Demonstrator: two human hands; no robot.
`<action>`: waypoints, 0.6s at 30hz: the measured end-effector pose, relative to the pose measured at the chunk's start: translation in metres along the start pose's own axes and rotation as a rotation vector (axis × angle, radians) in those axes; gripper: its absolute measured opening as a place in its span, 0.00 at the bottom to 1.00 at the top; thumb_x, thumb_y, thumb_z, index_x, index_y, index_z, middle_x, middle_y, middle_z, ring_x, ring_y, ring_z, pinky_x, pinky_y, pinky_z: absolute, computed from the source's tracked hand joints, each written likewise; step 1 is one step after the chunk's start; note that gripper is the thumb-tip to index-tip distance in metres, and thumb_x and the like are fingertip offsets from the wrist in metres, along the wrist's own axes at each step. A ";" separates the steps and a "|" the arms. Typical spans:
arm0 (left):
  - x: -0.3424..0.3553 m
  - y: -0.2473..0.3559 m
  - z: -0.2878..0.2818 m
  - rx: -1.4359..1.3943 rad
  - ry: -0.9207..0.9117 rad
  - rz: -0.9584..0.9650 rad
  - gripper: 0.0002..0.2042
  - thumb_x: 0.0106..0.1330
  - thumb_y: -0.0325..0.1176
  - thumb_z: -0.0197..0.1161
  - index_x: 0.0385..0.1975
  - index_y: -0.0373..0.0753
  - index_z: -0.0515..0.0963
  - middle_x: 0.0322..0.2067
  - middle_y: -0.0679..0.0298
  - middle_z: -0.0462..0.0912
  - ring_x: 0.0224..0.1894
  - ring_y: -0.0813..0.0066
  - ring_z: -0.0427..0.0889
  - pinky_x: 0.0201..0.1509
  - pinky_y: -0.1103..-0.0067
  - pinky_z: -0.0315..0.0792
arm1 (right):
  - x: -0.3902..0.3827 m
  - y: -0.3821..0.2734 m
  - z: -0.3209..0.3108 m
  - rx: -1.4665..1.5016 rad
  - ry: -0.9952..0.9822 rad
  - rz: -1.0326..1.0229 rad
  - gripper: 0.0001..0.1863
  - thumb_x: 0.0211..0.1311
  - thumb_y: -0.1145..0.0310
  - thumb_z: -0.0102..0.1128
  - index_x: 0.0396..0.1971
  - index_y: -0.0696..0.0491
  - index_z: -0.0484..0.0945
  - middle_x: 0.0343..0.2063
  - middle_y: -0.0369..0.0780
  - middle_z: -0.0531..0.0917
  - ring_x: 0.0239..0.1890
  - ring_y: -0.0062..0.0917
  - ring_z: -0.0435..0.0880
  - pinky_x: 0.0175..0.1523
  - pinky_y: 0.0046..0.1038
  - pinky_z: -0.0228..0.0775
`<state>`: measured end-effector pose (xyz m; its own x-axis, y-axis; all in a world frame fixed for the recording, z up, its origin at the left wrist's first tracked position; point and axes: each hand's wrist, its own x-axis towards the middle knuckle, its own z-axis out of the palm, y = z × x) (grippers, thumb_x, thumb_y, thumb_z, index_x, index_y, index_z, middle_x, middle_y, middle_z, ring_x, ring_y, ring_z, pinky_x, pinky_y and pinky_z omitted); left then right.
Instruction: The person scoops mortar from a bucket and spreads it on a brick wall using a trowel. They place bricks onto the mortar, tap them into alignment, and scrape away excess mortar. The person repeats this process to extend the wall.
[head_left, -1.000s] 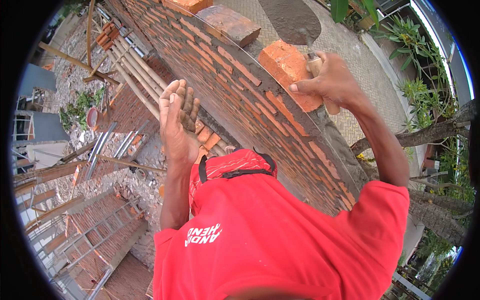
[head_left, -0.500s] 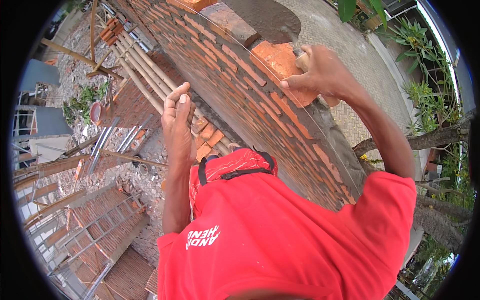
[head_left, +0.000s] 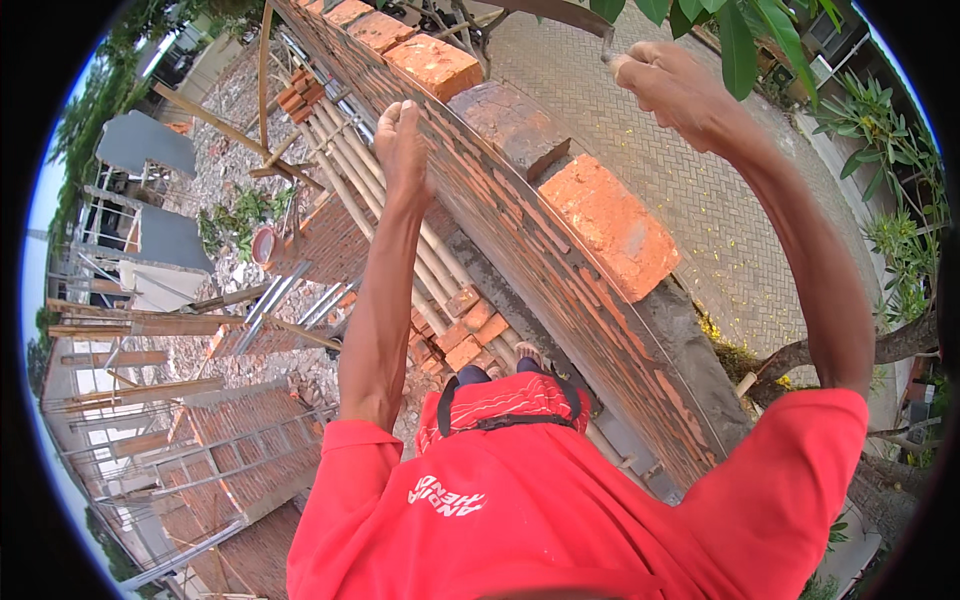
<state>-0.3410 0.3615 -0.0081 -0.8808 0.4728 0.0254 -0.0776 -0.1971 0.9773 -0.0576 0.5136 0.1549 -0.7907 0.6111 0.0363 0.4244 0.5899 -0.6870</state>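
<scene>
My right hand (head_left: 680, 95) is raised over the paving on the far side of the wall, closed on a trowel. Only part of the trowel's blade (head_left: 568, 12) shows at the top edge of the view. My left hand (head_left: 403, 150) is held up on the near side of the brick wall (head_left: 520, 225), fingers curled in, with nothing visible in them. Along the wall top lie an orange brick (head_left: 615, 225), a darker brick (head_left: 510, 125) and another orange brick (head_left: 433, 65). Grey mortar (head_left: 695, 345) covers the top beside the nearest brick.
Bamboo poles (head_left: 375, 200) run along the wall's near side, with loose bricks (head_left: 470, 335) stacked on them by my feet. Rubble (head_left: 230, 140) and a brick structure (head_left: 240, 440) lie to the left. Tree branches (head_left: 850, 350) reach in at the right.
My right hand has lifted off the orange brick, moving up and away with the trowel. My left hand has risen, its fingers closing further. The view has shifted, showing more of the wall top.
</scene>
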 end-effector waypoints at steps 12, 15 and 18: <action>0.130 0.033 0.007 0.206 -0.003 -0.264 0.21 0.55 0.31 0.82 0.42 0.29 0.80 0.35 0.59 0.86 0.31 0.70 0.87 0.31 0.78 0.84 | 0.073 0.003 0.080 -0.415 0.334 -0.458 0.14 0.68 0.68 0.55 0.44 0.62 0.82 0.36 0.57 0.85 0.45 0.53 0.86 0.52 0.49 0.78; 0.131 0.034 0.008 0.186 0.012 -0.284 0.19 0.55 0.29 0.81 0.42 0.28 0.80 0.34 0.58 0.85 0.29 0.71 0.87 0.30 0.80 0.86 | 0.079 0.009 0.085 -0.348 0.211 -0.404 0.15 0.65 0.72 0.53 0.49 0.60 0.80 0.39 0.55 0.85 0.47 0.51 0.86 0.53 0.50 0.80; 0.131 0.034 0.010 0.174 0.017 -0.272 0.18 0.56 0.26 0.80 0.42 0.27 0.80 0.33 0.58 0.85 0.27 0.71 0.87 0.30 0.80 0.87 | 0.078 0.011 0.088 -0.277 0.553 -0.601 0.16 0.64 0.74 0.54 0.50 0.58 0.81 0.40 0.54 0.85 0.47 0.49 0.87 0.53 0.50 0.80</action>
<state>-0.4543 0.4247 0.0309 -0.8467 0.4731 -0.2435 -0.2311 0.0851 0.9692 -0.1539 0.5210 0.0863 -0.6180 0.2808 0.7343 0.1523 0.9591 -0.2385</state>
